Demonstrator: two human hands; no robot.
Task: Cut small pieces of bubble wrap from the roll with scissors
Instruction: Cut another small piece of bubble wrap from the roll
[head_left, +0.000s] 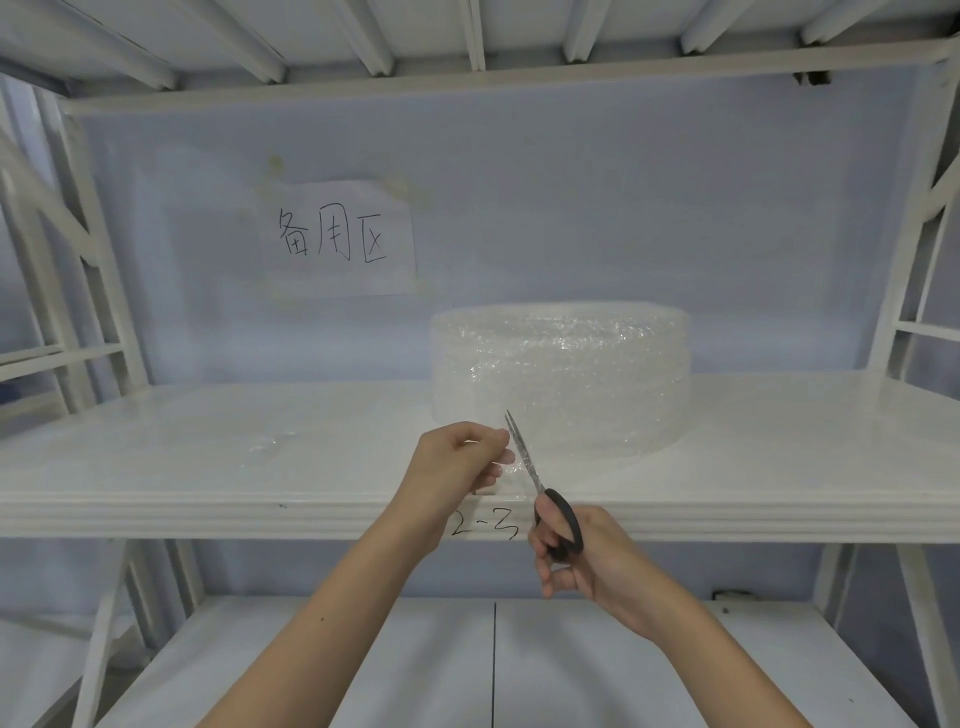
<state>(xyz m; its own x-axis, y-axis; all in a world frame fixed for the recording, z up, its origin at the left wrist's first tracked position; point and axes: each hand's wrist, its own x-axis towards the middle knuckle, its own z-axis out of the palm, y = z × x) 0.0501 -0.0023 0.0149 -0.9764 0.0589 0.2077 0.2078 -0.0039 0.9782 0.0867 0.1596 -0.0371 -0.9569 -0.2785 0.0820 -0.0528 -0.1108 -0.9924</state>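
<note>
While the roll (561, 379) of bubble wrap sits flat on the white shelf (208, 467), right of centre and back toward the wall, both hands are working just in front of it near the shelf's front edge. A loose strip (506, 470) of wrap comes off the roll toward the person, and the left hand (457, 467) pinches it between thumb and fingertips, holding it up off the shelf. It's clear plastic so honestly the edges of that strip are hard to make out.

The right hand (582, 556) grips the scissors (540, 488) by their black handles, fingers curled through the loops, down below the shelf lip. The blades point up and slightly left, with the tips right beside the left fingertips and up against the held strip. The blades look nearly together, but I can't tell if they're fully closed.

Further left on the shelf there's a bit of shiny wrap (270, 441) lying flat, well apart from the roll. On the wall behind is a paper sign (337, 239) with handwritten characters, and "2-3" (485, 525) is scribbled on the shelf's front edge between the two hands. A lower shelf (363, 665) shows under the forearms.
</note>
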